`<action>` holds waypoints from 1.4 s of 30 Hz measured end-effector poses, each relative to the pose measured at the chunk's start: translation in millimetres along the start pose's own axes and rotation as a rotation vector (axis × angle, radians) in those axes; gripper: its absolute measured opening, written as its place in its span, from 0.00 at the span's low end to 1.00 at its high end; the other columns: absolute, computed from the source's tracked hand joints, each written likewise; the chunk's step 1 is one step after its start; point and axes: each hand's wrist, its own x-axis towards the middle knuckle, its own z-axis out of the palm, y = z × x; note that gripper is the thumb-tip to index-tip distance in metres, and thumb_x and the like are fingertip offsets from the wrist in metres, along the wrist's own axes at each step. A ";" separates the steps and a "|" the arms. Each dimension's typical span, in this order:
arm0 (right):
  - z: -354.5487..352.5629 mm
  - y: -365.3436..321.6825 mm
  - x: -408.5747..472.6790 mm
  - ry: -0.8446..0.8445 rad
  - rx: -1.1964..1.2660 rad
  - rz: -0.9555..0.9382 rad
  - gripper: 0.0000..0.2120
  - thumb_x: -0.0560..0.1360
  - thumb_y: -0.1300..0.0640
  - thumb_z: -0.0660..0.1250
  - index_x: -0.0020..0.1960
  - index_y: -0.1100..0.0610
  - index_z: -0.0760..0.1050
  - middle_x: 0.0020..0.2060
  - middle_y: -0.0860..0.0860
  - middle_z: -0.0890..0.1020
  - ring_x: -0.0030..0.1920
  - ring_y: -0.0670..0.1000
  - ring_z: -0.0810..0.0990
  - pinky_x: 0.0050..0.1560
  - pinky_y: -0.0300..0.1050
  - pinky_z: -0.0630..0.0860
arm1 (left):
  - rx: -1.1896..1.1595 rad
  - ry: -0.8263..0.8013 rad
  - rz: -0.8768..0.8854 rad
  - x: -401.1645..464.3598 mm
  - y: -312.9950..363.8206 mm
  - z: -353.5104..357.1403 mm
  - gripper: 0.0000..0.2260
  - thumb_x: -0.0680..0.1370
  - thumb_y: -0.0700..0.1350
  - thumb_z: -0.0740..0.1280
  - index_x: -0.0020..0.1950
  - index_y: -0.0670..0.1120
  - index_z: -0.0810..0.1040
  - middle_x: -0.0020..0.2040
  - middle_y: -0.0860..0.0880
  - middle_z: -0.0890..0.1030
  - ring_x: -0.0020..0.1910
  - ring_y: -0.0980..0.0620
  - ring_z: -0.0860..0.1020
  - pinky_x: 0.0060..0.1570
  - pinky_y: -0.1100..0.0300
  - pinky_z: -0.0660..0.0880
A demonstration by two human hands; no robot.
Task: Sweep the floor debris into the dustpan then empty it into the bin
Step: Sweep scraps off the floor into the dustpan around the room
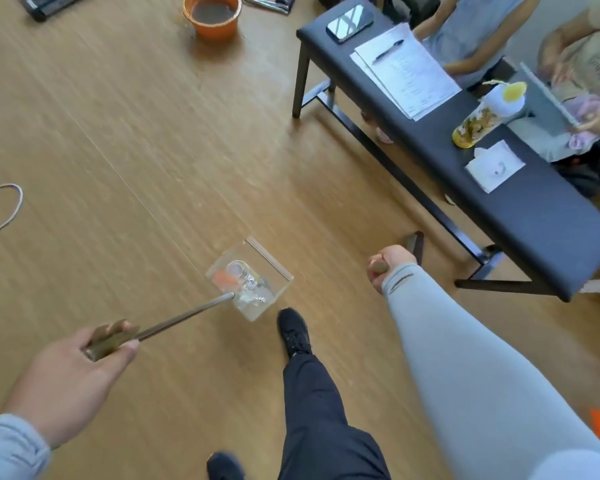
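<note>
A clear plastic dustpan [278,268] hangs just above the wooden floor at the end of a long metal handle [184,315]. My left hand [80,372] is shut on the brown grip of that handle at the lower left. Inside the pan lie an orange scrap [225,278], a round clear lid and some crumpled clear wrappers. My right hand [390,265] is shut on the brown top of a broom handle; the broom's lower part [417,245] shows just behind it. An orange bin [215,27] with a dark inside stands at the top of the floor.
A dark bench [548,230] at the right carries a phone, papers with a pen, a bottle and a tissue; people sit behind it. My feet in black shoes [293,329] stand near the pan. A looped cord [6,206] lies at the left.
</note>
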 end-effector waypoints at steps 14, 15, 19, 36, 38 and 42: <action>141.0 -0.9 0.4 -0.103 -0.700 -0.152 0.08 0.77 0.65 0.52 0.54 0.60 0.66 0.34 0.57 0.76 0.27 0.52 0.71 0.31 0.42 0.69 | -0.233 0.070 -0.081 47.9 41.6 2.9 0.11 0.71 0.56 0.78 0.47 0.71 0.81 0.29 0.59 0.81 0.30 0.47 0.74 0.26 0.72 0.67; 152.0 -3.3 1.3 -0.112 -0.749 -0.180 0.08 0.77 0.66 0.52 0.54 0.60 0.65 0.34 0.58 0.76 0.27 0.53 0.72 0.30 0.42 0.69 | -0.289 0.053 -0.112 50.1 38.9 0.7 0.13 0.65 0.65 0.78 0.48 0.71 0.82 0.30 0.57 0.82 0.29 0.47 0.73 0.30 0.68 0.69; 189.7 -5.6 9.5 -0.142 -0.986 -0.288 0.11 0.76 0.66 0.53 0.56 0.60 0.67 0.33 0.58 0.77 0.26 0.53 0.71 0.25 0.39 0.69 | -0.370 0.061 -0.118 59.5 6.6 2.4 0.32 0.53 0.75 0.72 0.55 0.67 0.82 0.39 0.56 0.87 0.28 0.47 0.70 0.37 0.66 0.65; -72.2 158.5 -95.6 -0.411 -1.922 -0.263 0.19 0.77 0.62 0.57 0.67 0.56 0.68 0.45 0.54 0.75 0.40 0.55 0.74 0.45 0.48 0.78 | -0.265 0.166 -0.078 -16.6 -93.2 -30.8 0.08 0.71 0.54 0.78 0.45 0.67 0.83 0.21 0.52 0.75 0.22 0.48 0.69 0.16 0.61 0.60; -94.8 137.8 -114.2 -0.433 -1.817 -0.147 0.17 0.76 0.61 0.58 0.65 0.54 0.71 0.38 0.55 0.74 0.31 0.53 0.72 0.35 0.49 0.76 | -0.287 0.173 -0.093 -31.3 -113.6 -34.5 0.05 0.72 0.53 0.77 0.46 0.60 0.84 0.19 0.53 0.71 0.23 0.47 0.68 0.23 0.63 0.65; -129.2 90.8 -137.4 -0.471 -1.501 -0.169 0.24 0.80 0.62 0.63 0.72 0.45 0.67 0.33 0.56 0.73 0.26 0.49 0.69 0.26 0.44 0.70 | -0.379 0.219 -0.149 -53.5 -155.4 -50.7 0.05 0.72 0.54 0.76 0.46 0.60 0.85 0.23 0.49 0.77 0.25 0.46 0.67 0.34 0.62 0.66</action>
